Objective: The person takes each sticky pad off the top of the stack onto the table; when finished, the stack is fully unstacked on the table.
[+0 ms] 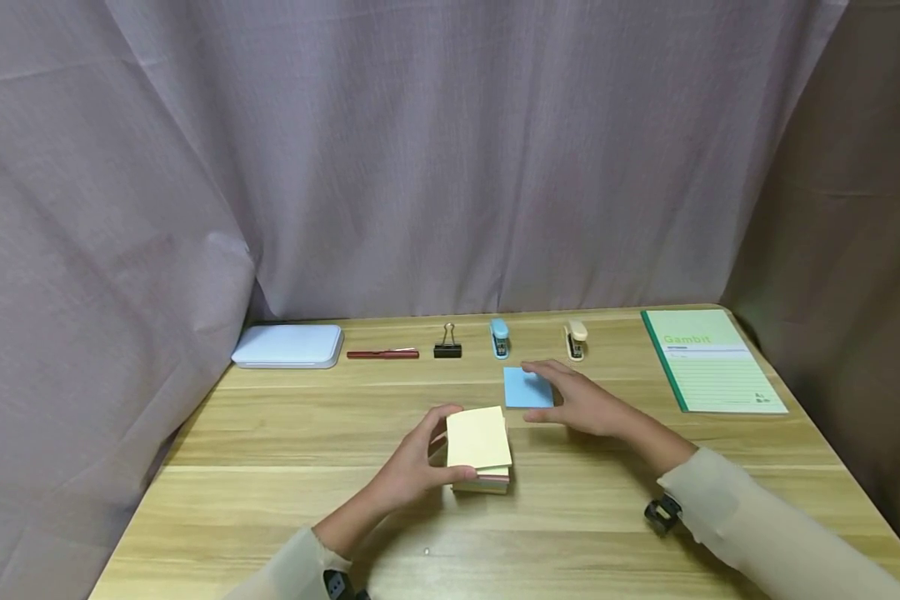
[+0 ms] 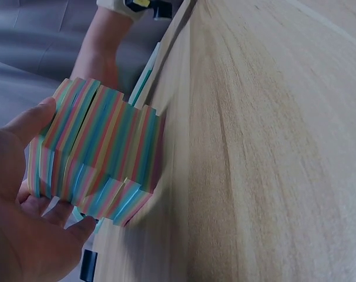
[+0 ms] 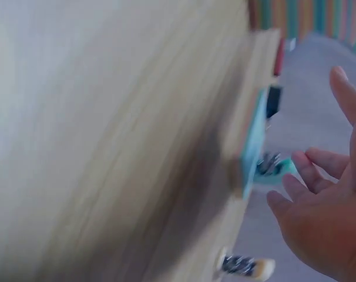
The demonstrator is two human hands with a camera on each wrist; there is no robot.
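Observation:
A tall stack of sticky note pads (image 1: 478, 438) stands on the table, with a pale yellow pad on top. My left hand (image 1: 411, 468) grips it from the left side, thumb at the near side and fingers at the far side. In the left wrist view the stack (image 2: 101, 150) shows uneven stripes of several colours. A thin blue sticky note pad (image 1: 523, 388) lies flat beyond the stack to the right. Over its right edge hovers my right hand (image 1: 587, 403), fingers and thumb spread, holding nothing. The right wrist view shows a gap between that hand (image 3: 328, 205) and the blue pad (image 3: 254, 144).
Along the back lie a white case (image 1: 288, 346), a dark red pen (image 1: 382, 354), a black binder clip (image 1: 447, 350), a blue stapler (image 1: 499, 339) and a cream stapler (image 1: 575, 340). A green notebook (image 1: 712, 367) is at the right. Grey curtains (image 1: 457, 167) enclose the table.

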